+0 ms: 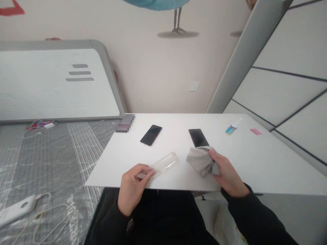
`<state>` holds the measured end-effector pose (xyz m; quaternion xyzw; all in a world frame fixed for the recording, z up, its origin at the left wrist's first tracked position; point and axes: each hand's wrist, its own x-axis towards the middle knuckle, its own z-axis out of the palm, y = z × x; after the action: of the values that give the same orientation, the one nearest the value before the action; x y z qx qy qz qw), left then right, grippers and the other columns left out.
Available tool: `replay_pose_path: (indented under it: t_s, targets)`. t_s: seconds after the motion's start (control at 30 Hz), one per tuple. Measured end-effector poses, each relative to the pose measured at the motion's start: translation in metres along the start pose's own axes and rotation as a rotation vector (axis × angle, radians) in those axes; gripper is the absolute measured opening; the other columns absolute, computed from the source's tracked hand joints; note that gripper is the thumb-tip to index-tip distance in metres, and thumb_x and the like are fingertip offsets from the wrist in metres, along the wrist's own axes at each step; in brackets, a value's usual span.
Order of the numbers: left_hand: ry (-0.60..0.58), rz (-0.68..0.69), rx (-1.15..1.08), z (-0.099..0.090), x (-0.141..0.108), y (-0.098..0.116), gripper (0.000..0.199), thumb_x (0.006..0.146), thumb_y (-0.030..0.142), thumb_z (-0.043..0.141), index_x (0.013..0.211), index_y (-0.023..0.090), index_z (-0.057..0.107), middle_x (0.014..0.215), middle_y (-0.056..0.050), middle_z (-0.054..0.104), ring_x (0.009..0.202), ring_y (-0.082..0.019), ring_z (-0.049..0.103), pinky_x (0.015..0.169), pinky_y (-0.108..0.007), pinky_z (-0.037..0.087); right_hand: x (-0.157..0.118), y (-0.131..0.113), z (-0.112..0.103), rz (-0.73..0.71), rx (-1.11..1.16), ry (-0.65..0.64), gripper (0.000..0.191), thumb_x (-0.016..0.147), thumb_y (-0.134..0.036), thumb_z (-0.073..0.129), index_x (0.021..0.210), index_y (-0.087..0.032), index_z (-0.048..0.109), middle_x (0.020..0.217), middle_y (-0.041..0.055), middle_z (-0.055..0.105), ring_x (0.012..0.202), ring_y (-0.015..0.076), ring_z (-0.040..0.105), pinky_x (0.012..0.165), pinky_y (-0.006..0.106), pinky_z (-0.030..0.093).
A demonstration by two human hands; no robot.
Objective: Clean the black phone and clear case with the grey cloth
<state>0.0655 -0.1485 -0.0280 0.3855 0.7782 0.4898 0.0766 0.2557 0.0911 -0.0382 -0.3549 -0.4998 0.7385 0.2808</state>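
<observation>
Pinched at one end by my left hand (pixel 134 185) is a clear phone case (pixel 166 163), tilted over the front part of the white table (pixel 114 163). My right hand (pixel 228 173) grips a bunched grey cloth (pixel 201 160) between thumb and fingers. Just behind the cloth lies a dark smartphone (pixel 198 137), whose near end the cloth covers in this view; whether the two touch I cannot tell. A second smartphone (pixel 151 135), with a black screen and light rim, lies farther left.
A small spray bottle (pixel 233 127) with a blue and yellow label and a pink slip (pixel 256 131) are on the table's right side. A blurred-out item (pixel 125 123) sits at the back left corner. Left of the table, a plastic-covered bed holds a white power strip (pixel 19 209) with cables.
</observation>
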Motion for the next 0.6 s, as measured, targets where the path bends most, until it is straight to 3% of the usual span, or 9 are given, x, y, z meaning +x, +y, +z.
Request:
replay_pose_path:
  t_s: [0.2, 0.33, 0.4, 0.5, 0.6]
  targets:
    - [0.022, 0.119, 0.009, -0.006, -0.002, 0.007, 0.021, 0.093, 0.035, 0.062, 0.084, 0.023, 0.076, 0.091, -0.004, 0.076, 0.082, -0.019, 0.071, 0.077, -0.030, 0.059, 0.007, 0.005, -0.004, -0.138, -0.105, -0.086, 0.036, 0.088, -0.054, 0.062, 0.090, -0.021, 0.076, 0.089, 0.0061, 0.080, 0.081, 0.0277, 0.076, 0.074, 0.039, 0.062]
    - [0.027, 0.040, -0.024, 0.008, -0.003, 0.007, 0.013, 0.090, 0.032, 0.065, 0.089, 0.022, 0.073, 0.086, -0.002, 0.076, 0.081, -0.019, 0.072, 0.078, -0.032, 0.059, 0.006, 0.013, -0.008, -0.308, -0.258, 0.043, 0.034, 0.093, -0.049, 0.053, 0.084, -0.024, 0.074, 0.077, 0.0023, 0.077, 0.076, 0.0275, 0.074, 0.070, 0.041, 0.062]
    - [-0.005, 0.008, -0.079, 0.020, -0.005, 0.005, 0.010, 0.089, 0.029, 0.064, 0.087, 0.021, 0.071, 0.088, -0.002, 0.077, 0.083, -0.020, 0.073, 0.080, -0.032, 0.060, 0.001, 0.014, -0.007, -0.415, -0.353, 0.087, 0.032, 0.094, -0.048, 0.052, 0.085, -0.025, 0.074, 0.082, 0.0030, 0.078, 0.085, 0.0284, 0.074, 0.078, 0.042, 0.062]
    - [-0.076, 0.040, -0.119, 0.038, -0.006, 0.000, 0.016, 0.093, 0.028, 0.060, 0.096, 0.023, 0.075, 0.098, -0.002, 0.080, 0.090, -0.021, 0.076, 0.084, -0.033, 0.061, -0.010, 0.011, 0.008, -0.671, -0.632, -0.087, 0.033, 0.098, -0.039, 0.049, 0.110, -0.021, 0.073, 0.116, 0.0107, 0.075, 0.115, 0.0311, 0.067, 0.103, 0.048, 0.052]
    - [-0.077, 0.123, -0.040, 0.049, -0.007, -0.006, 0.023, 0.098, 0.031, 0.057, 0.107, 0.026, 0.077, 0.104, -0.002, 0.080, 0.094, -0.022, 0.077, 0.085, -0.032, 0.061, -0.020, 0.014, 0.038, -0.993, -0.962, -0.305, 0.043, 0.099, -0.025, 0.040, 0.135, -0.011, 0.060, 0.140, 0.0183, 0.062, 0.138, 0.0329, 0.051, 0.117, 0.058, 0.037]
